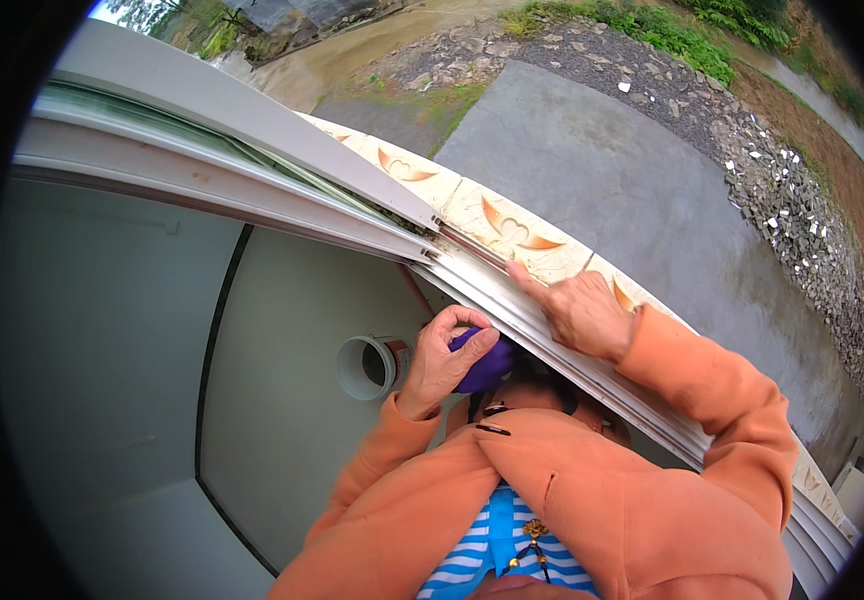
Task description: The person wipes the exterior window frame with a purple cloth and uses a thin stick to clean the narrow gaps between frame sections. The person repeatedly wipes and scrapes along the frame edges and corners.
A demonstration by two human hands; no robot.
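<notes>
My left hand (442, 365) is closed around a bunched purple cloth (487, 362), just inside the window frame, with thumb and index finger curled over it. My right hand (589, 310) reaches over the white sliding-window track (552, 335). Its index finger is stretched out, the tip at the track's outer edge beside the patterned tile sill (512, 232); the other fingers are bent and no object shows in them. Left of that fingertip, the window sash (252, 150) ends on the track. Whether the fingertip touches the track or the tile I cannot tell.
A pale bucket (364, 367) with something dark inside stands on the floor (282, 330) left of my left hand. Outside, beyond the sill, lie a grey concrete slab (592, 150) and a heap of broken stones (782, 210).
</notes>
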